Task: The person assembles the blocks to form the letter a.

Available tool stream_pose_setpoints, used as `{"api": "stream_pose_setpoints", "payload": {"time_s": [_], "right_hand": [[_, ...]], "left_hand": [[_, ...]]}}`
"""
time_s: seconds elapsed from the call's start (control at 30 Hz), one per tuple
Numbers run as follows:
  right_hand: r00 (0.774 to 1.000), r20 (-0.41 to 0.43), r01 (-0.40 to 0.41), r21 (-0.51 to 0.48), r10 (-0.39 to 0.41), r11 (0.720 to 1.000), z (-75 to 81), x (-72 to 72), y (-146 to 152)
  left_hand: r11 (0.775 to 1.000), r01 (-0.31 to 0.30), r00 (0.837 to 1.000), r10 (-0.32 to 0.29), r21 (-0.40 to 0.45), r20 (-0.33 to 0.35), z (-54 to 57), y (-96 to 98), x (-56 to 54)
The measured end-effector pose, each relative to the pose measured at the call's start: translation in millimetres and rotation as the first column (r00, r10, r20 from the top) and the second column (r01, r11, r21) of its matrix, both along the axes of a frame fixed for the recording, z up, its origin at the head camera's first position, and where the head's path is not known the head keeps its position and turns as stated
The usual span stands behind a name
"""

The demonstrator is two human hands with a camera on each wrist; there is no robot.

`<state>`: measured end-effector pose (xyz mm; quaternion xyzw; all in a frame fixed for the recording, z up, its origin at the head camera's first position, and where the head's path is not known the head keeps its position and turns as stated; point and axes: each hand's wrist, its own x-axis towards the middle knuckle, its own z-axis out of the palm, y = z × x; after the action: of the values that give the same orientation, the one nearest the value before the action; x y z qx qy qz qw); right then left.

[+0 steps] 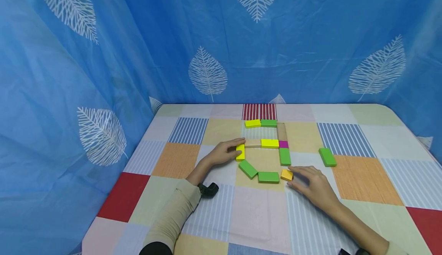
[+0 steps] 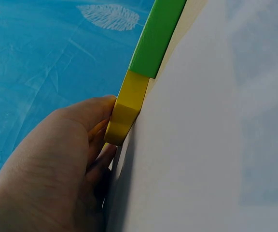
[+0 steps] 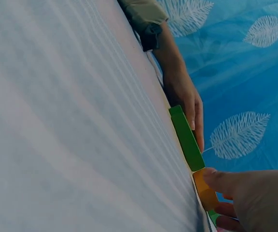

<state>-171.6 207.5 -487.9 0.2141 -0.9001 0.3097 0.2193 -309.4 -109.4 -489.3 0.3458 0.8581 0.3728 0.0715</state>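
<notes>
My left hand (image 1: 224,153) holds a yellow block (image 1: 240,152) at the left side of a block outline, thumb at its near end and fingers at its far end. In the left wrist view, the thumb presses this yellow block (image 2: 126,108) beside a green one (image 2: 158,41). My right hand (image 1: 312,184) pinches a short orange-yellow block (image 1: 286,175) at the lower right corner, between thumb and fingertips. The right wrist view has this orange-yellow block (image 3: 205,190) close against a green block (image 3: 187,140). Two green blocks, one slanted (image 1: 248,169) and one straight (image 1: 268,177), lie between my hands.
More pieces join the outline: a green block (image 1: 284,157), a magenta block (image 1: 283,144), a yellow block (image 1: 269,143) and two wooden ones. Farther back lie a yellow (image 1: 253,123) and a green block (image 1: 268,123). One green block (image 1: 327,157) lies apart at right on the patchwork tablecloth (image 1: 259,216).
</notes>
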Motion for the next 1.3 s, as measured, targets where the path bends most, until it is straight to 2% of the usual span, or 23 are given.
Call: {"api": "stream_pose_setpoints", "payload": {"time_s": [0.2, 0.47, 0.73, 0.83, 1.07, 1.3], "right_hand": [[1.000, 0.001, 0.004, 0.005, -0.004, 1.000, -3.5, -2.3, 0.0], [0.996, 0.040, -0.078, -0.030, 0.079, 0.997, -6.1, -5.5, -0.6], [0.995, 0.045, -0.090, -0.008, 0.090, 0.996, -7.3, -5.9, 0.3], [0.997, 0.036, -0.071, -0.010, 0.071, 0.997, -7.8, -6.0, 0.7], [0.999, 0.001, 0.035, -0.018, -0.035, 0.999, -7.7, -6.0, -2.8], [0.997, -0.008, 0.075, 0.015, -0.075, 0.997, -8.6, -7.1, -6.4]], "left_hand": [[1.000, -0.002, 1.000, 0.002, -0.006, -0.005, -0.5, -0.1, 0.7], [1.000, -0.010, 1.000, 0.010, -0.007, 0.006, -1.0, 0.2, 0.4], [1.000, -0.014, 1.000, 0.015, -0.018, 0.002, 0.0, 1.0, 1.5], [1.000, -0.009, 1.000, 0.009, -0.015, 0.002, -0.6, 0.9, 1.0], [1.000, -0.009, 1.000, 0.009, -0.009, 0.003, -1.1, 0.7, 0.0], [1.000, -0.015, 1.000, 0.015, -0.007, 0.005, -2.0, 1.4, 0.5]]}}
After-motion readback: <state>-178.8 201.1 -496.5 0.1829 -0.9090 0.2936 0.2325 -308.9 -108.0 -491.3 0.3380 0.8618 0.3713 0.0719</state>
